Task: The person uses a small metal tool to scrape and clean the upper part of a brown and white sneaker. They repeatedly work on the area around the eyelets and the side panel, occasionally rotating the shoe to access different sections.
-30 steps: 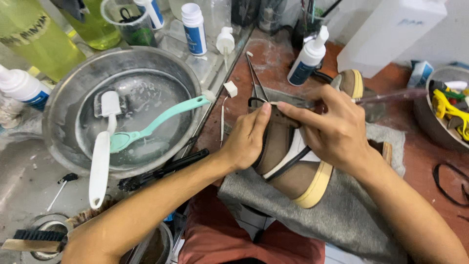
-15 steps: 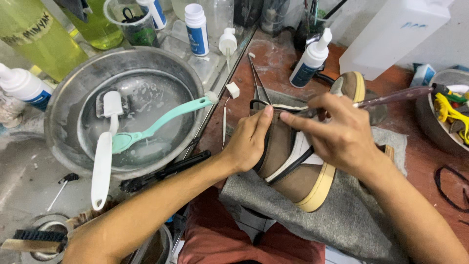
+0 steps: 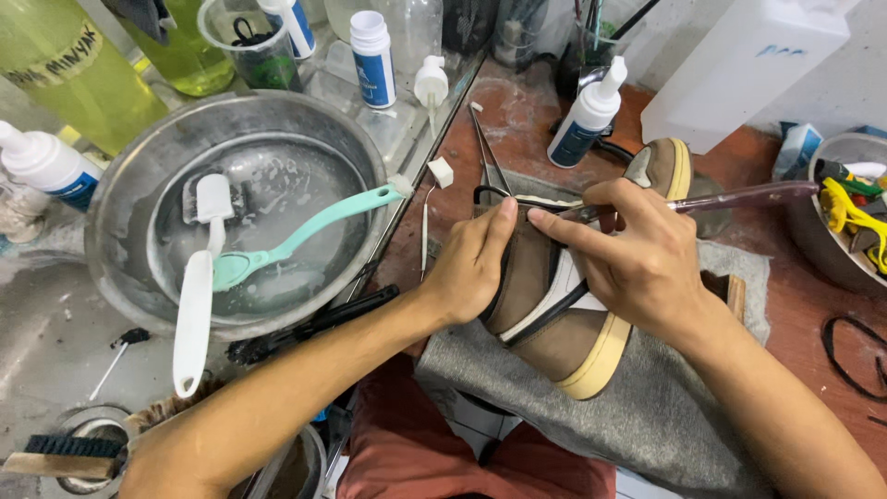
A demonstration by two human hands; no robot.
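brown shoe [image 3: 545, 305] with a cream-yellow sole, on a grey cloth [image 3: 665, 407]

the shoe has white and black stripes. in the silver metal basin [image 3: 120, 194] lie a white brush [image 3: 196, 296] and a mint-green brush [image 3: 305, 231]. the small bottles [image 3: 372, 46] are white with blue labels.
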